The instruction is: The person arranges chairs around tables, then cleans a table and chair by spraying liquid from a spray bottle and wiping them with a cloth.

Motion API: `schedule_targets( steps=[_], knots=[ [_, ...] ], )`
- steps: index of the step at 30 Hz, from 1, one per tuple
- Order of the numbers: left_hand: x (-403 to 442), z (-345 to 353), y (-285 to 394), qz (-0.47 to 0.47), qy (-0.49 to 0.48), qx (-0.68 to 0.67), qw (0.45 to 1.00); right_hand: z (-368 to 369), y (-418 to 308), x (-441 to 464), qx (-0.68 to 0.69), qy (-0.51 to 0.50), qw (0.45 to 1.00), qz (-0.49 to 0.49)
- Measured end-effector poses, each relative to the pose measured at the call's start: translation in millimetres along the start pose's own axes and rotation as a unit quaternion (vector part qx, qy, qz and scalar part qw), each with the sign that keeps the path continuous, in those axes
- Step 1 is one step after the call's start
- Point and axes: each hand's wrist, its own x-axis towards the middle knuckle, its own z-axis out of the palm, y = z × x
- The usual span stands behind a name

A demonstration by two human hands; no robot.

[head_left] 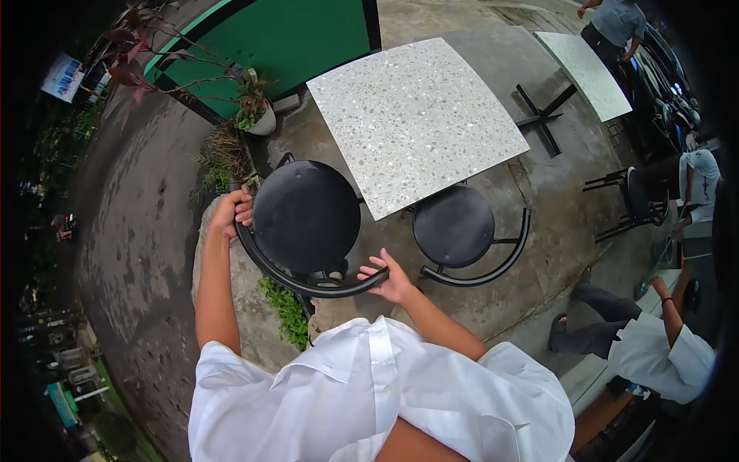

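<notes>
A black chair (306, 215) with a round seat and a curved tubular backrest stands right in front of me. My left hand (231, 212) is closed around the left end of that backrest. At its right end, my right hand (389, 279) touches the rail with fingers spread and palm partly behind it. Just beyond is a speckled white table (416, 115), its near corner beside the seat. A second black chair (454, 225) of the same kind is tucked at the table's near edge, to the right of my right hand.
A potted plant (260, 119) stands by a green panel (289, 58). Another speckled table (589, 77) and a further chair (639, 196) are at the right. Several people are on that side, one in a white shirt (654, 354) nearby. A road (131, 231) runs along the left.
</notes>
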Motion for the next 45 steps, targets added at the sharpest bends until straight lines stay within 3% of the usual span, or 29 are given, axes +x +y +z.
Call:
schedule_targets(
  steps=[2,4,6,8,10,16,17,20,21,24,27,28,31,33,34,36,37,38,41,42,45],
  knots=[
    [42.5,-19.3,20.5,-0.024,-0.022,0.012,0.999,10.5,10.7,44.8,0.048,0.044,0.997,-0.037],
    [96.8,-42.5,41.0,-0.011,0.021,0.034,0.999,35.6,17.8,74.8,-0.021,0.057,0.984,-0.165],
    [158.7,-68.7,58.8,-0.033,0.024,0.077,0.996,71.2,29.6,104.9,0.036,0.083,0.98,-0.18],
    [226.4,-87.7,62.9,0.064,0.155,0.341,0.925,102.4,42.8,138.2,0.048,0.101,0.968,-0.226],
    [286.0,-119.0,56.1,0.041,0.138,0.356,0.923,123.9,59.5,166.8,0.063,0.147,0.96,-0.229],
    [400.3,-146.8,21.8,0.131,0.142,0.52,0.832,121.7,81.0,250.1,0.077,0.219,0.952,-0.198],
    [426.5,-162.0,11.8,0.158,0.152,0.598,0.771,119.6,80.3,257.7,0.076,0.218,0.955,-0.184],
    [463.7,-192.0,-11.3,0.126,0.121,0.58,0.796,113.7,75.5,277.1,0.06,0.227,0.964,-0.125],
    [447.0,-185.9,-13.0,0.186,0.156,0.605,0.758,108.2,82.4,290.0,0.036,0.219,0.966,-0.131],
    [447.0,-202.0,-16.9,0.162,0.153,0.59,0.776,117.0,88.2,296.1,0.055,0.176,0.98,-0.076],
    [453.5,-214.6,-13.7,0.176,0.105,0.559,0.804,120.0,96.4,323.0,0.077,0.161,0.976,-0.124],
    [450.7,-211.6,-7.5,0.165,0.09,0.581,0.792,132.3,95.5,324.8,0.058,0.228,0.961,-0.143],
    [429.2,-211.2,-9.8,0.178,0.058,0.632,0.752,139.5,96.5,323.6,0.069,0.24,0.957,-0.146],
    [404.2,-219.2,-25.4,0.277,0.122,0.577,0.759,137.7,98.1,326.7,0.102,0.244,0.951,-0.158],
    [384.1,-222.8,-39.9,0.278,0.169,0.558,0.763,139.0,94.9,328.6,0.099,0.241,0.953,-0.156],
    [345.7,-217.9,-90.0,0.133,0.322,0.562,0.75,141.9,99.0,331.0,0.095,0.252,0.944,-0.193],
    [321.1,-207.4,-114.4,0.065,0.317,0.476,0.817,139.3,99.4,331.1,0.077,0.26,0.94,-0.206],
    [285.8,-184.2,-115.7,0.067,0.312,0.512,0.798,137.8,102.7,333.7,0.063,0.269,0.937,-0.215],
    [270.3,-167.3,-108.4,0.101,0.263,0.425,0.86,135.3,94.2,337.8,0.045,0.287,0.928,-0.235],
    [286.6,-173.0,-123.6,0.163,0.273,0.467,0.825,137.0,87.0,336.6,0.059,0.277,0.93,-0.235],
    [305.1,-177.3,-115.3,0.182,0.228,0.46,0.839,142.4,81.9,328.0,0.094,0.259,0.937,-0.213]
  ],
)
